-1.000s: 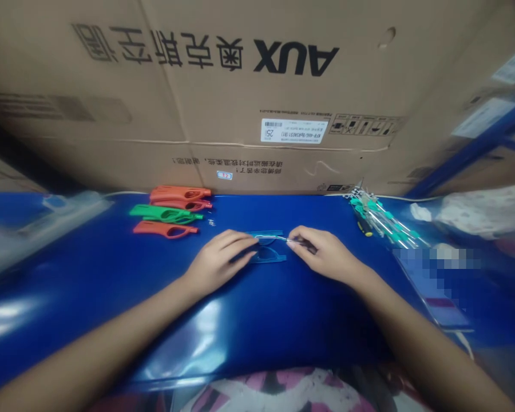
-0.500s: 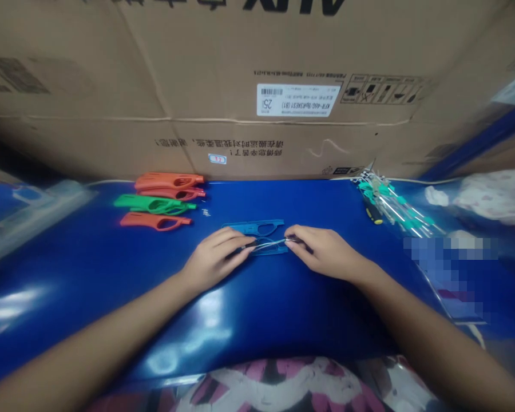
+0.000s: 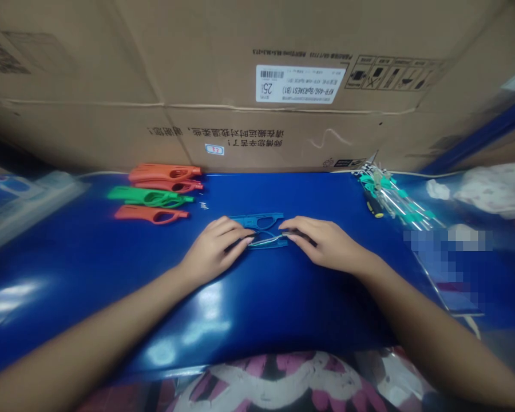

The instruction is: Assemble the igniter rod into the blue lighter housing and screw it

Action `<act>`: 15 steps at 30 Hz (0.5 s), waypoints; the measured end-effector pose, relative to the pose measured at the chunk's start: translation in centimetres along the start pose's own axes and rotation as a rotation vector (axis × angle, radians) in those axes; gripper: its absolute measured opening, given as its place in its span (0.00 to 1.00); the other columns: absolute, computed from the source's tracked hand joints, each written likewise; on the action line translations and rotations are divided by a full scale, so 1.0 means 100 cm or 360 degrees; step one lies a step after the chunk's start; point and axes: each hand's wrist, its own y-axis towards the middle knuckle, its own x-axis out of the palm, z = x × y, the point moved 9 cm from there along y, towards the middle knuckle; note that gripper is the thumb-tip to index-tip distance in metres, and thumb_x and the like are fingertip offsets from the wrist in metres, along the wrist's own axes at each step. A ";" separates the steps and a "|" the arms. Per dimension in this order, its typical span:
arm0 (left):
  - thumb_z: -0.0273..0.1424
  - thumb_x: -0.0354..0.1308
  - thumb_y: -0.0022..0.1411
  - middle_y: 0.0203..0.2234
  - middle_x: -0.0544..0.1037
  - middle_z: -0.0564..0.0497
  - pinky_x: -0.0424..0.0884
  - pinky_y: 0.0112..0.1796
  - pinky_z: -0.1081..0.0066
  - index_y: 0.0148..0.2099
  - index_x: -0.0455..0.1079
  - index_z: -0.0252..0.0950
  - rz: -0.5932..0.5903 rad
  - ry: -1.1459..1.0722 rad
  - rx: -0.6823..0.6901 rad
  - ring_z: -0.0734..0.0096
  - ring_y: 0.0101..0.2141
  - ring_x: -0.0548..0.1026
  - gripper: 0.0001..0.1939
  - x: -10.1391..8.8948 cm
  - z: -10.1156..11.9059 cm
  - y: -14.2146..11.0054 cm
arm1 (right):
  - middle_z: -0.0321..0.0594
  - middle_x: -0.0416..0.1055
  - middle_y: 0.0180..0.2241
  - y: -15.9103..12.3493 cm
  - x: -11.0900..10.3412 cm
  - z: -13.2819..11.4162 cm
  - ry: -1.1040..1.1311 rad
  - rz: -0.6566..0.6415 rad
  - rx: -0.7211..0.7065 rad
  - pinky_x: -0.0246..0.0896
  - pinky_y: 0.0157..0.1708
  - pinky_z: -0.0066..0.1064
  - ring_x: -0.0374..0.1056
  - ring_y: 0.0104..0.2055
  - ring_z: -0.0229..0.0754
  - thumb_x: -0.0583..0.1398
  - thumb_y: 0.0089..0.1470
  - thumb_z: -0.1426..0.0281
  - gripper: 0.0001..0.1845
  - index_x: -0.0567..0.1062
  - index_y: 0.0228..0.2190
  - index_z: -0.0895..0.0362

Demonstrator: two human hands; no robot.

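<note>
Room to pass lies on the bench (image 3: 274, 309) between the forearms (image 3: 129, 320); beyond, blue shells (image 3: 249, 220) and the cardboard box (image 3: 223, 68) obstruct.

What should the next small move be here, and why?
Probably ease the thin strands down along the near blue shell. The left grip and right grip hold them from either side, and they run across that shell in this view. Whether they are already seated is too small to tell.
</note>
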 end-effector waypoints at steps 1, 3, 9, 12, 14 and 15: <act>0.31 0.56 0.70 0.38 0.80 0.47 0.71 0.42 0.63 0.50 0.75 0.37 -0.0002 0.0005 -0.0006 0.66 0.38 0.75 0.10 0.000 0.000 0.000 | 0.40 0.74 0.50 0.000 0.000 -0.001 0.0029 0.0008 -0.0010 0.66 0.49 0.36 0.71 0.51 0.43 0.51 0.68 0.66 0.14 0.69 0.52 0.49; 0.31 0.56 0.70 0.38 0.80 0.47 0.70 0.42 0.63 0.50 0.75 0.37 0.0003 0.0007 -0.0012 0.66 0.38 0.75 0.10 -0.001 -0.001 0.000 | 0.40 0.74 0.50 0.000 0.001 -0.003 0.0039 -0.0006 -0.0040 0.67 0.48 0.35 0.71 0.50 0.42 0.50 0.68 0.68 0.15 0.70 0.53 0.49; 0.32 0.56 0.70 0.38 0.81 0.47 0.70 0.42 0.63 0.50 0.76 0.37 0.0006 -0.0006 -0.0022 0.65 0.38 0.75 0.11 -0.002 -0.002 0.001 | 0.42 0.72 0.47 0.000 0.007 -0.005 -0.0008 -0.0130 -0.0108 0.66 0.44 0.34 0.71 0.45 0.42 0.49 0.66 0.75 0.18 0.72 0.51 0.50; 0.33 0.56 0.70 0.37 0.81 0.46 0.71 0.42 0.63 0.50 0.76 0.38 0.0023 -0.0014 -0.0027 0.65 0.37 0.75 0.11 -0.002 -0.002 0.001 | 0.43 0.71 0.48 0.000 0.010 -0.004 0.0039 -0.0162 -0.0113 0.66 0.44 0.34 0.70 0.45 0.42 0.48 0.65 0.77 0.19 0.71 0.51 0.50; 0.32 0.57 0.69 0.36 0.80 0.47 0.71 0.42 0.63 0.50 0.77 0.37 0.0045 -0.0008 -0.0026 0.66 0.37 0.74 0.11 -0.003 -0.003 0.002 | 0.43 0.71 0.49 -0.001 0.012 -0.003 0.0061 -0.0198 -0.0109 0.66 0.45 0.34 0.70 0.45 0.41 0.48 0.65 0.77 0.19 0.71 0.51 0.50; 0.32 0.58 0.69 0.36 0.80 0.47 0.71 0.41 0.63 0.49 0.77 0.37 0.0053 -0.0001 -0.0025 0.66 0.37 0.74 0.10 -0.004 -0.003 0.002 | 0.43 0.71 0.49 -0.002 0.013 -0.003 0.0066 -0.0217 -0.0104 0.66 0.45 0.34 0.70 0.46 0.42 0.48 0.65 0.76 0.19 0.70 0.51 0.50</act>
